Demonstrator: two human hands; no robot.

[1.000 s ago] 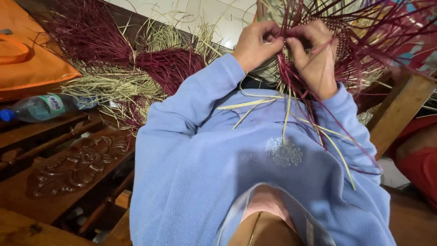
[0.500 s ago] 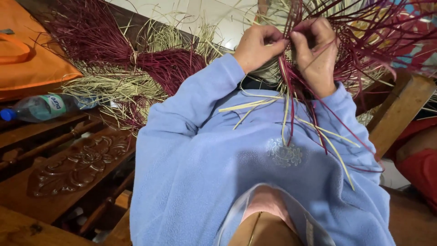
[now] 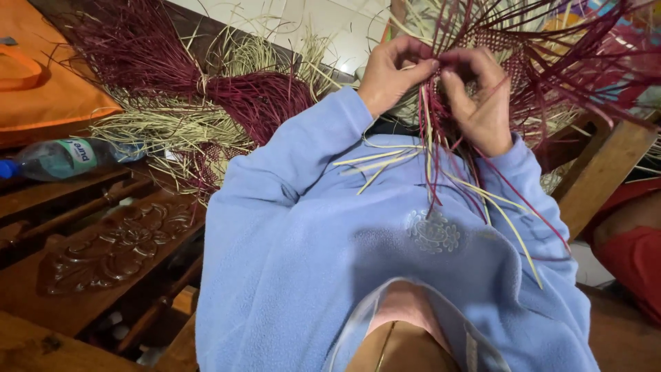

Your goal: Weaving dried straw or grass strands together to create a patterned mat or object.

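Both hands (image 3: 441, 89) pinch maroon-and-straw woven strands (image 3: 441, 158); ends dangle loose.

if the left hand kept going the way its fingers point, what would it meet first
The left hand points its fingers rightward, so it would most likely meet the maroon and pale straw strands pinched at its fingertips, then the right hand just beyond. Depth is hard to judge here.
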